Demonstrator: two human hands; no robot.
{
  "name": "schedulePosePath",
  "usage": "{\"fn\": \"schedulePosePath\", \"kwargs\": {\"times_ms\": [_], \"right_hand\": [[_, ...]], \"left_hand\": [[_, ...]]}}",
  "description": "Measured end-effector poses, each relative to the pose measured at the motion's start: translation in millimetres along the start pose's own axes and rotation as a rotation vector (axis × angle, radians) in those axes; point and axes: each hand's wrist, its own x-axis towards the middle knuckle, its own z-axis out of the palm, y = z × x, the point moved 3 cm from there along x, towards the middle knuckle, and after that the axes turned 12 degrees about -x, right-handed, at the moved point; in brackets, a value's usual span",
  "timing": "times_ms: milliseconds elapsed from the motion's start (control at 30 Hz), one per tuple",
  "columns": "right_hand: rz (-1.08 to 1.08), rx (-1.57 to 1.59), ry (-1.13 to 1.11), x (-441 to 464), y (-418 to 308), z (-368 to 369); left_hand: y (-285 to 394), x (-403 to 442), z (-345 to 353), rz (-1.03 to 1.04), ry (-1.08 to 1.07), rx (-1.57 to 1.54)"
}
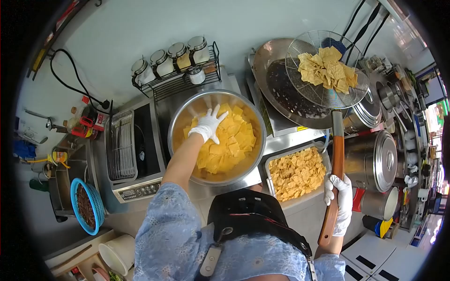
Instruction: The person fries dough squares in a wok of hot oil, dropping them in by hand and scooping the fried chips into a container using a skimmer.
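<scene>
My left hand [208, 125], in a white glove, rests with fingers spread on yellow, square-cut dough sheets [232, 143] inside a large steel bowl [176, 164]. Wrapped round the wooden handle of a long wire skimmer [336, 159] is my gloved right hand [342, 199]. The skimmer's round mesh basket holds a pile of pale golden fried pieces [333, 70]. That basket is above the right part of a wide wok [276, 54], which has dark oil in it. Below the wok, a rectangular tray [268, 175] is filled with golden fried chips [297, 174].
Lidded jars [178, 54] stand on a black wire rack [159, 91] behind the bowl. To the left are an induction cooker [140, 189] and a blue basket [97, 210]. Tall steel pots [365, 154] stand at right, beyond the skimmer handle.
</scene>
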Motion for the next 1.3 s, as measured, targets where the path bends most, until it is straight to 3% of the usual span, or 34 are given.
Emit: {"fn": "schedulePosePath", "kwargs": {"times_ms": [200,400,500,600,933,1033,1300], "right_hand": [[0.016,0.041,0.041,-2,3,3],[0.03,0.043,0.04,1,8,0],[0.048,0.068,0.033,3,9,2],[0.1,0.076,0.031,3,8,8],[0.047,0.217,-0.057,2,-6,12],[0.008,0.217,-0.057,-4,-8,3],[0.179,0.305,-0.115,5,27,-10]], "left_hand": [[4,1,21,0.047,0.01,-0.007],[-1,-3,31,0.095,0.187,-0.093],[-1,-12,34,0.045,0.357,-0.164],[-15,-15,43,0.098,0.677,-0.298],[-21,-49,19,0.035,1.052,-0.788],[-16,-63,18,0.004,1.101,-0.862],[-14,-80,32,-0.04,1.033,-0.976]]}}
